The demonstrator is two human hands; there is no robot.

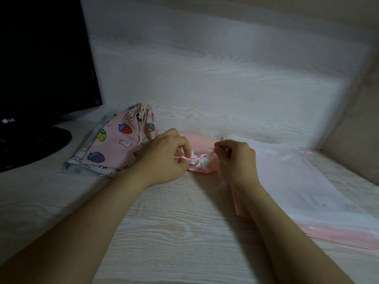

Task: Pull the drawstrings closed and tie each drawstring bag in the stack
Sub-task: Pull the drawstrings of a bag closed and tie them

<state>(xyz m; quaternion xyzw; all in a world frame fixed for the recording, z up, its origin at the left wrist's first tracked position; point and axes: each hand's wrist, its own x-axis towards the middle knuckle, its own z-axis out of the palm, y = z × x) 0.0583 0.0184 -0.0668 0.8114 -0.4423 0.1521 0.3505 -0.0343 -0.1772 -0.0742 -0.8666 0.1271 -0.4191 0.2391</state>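
A pink and white drawstring bag (202, 165) lies on the desk between my hands, its mouth gathered into white ruffles. A pink drawstring (198, 159) runs across the gathered mouth. My left hand (166, 158) pinches the string's left end. My right hand (235, 160) pinches its right end, pulled slightly up. A stack of sheer white and pink bags (303, 181) lies flat at the right, partly under my right forearm. A pink strawberry-print bag (121, 140) with a cream cord tied at its top sits at the left on other printed bags.
A black monitor (41, 58) on a round stand (30, 144) fills the left. The pale wood-grain desk (174, 232) meets a wood-grain back panel (205, 68), and a beige side wall (359, 130) closes the right.
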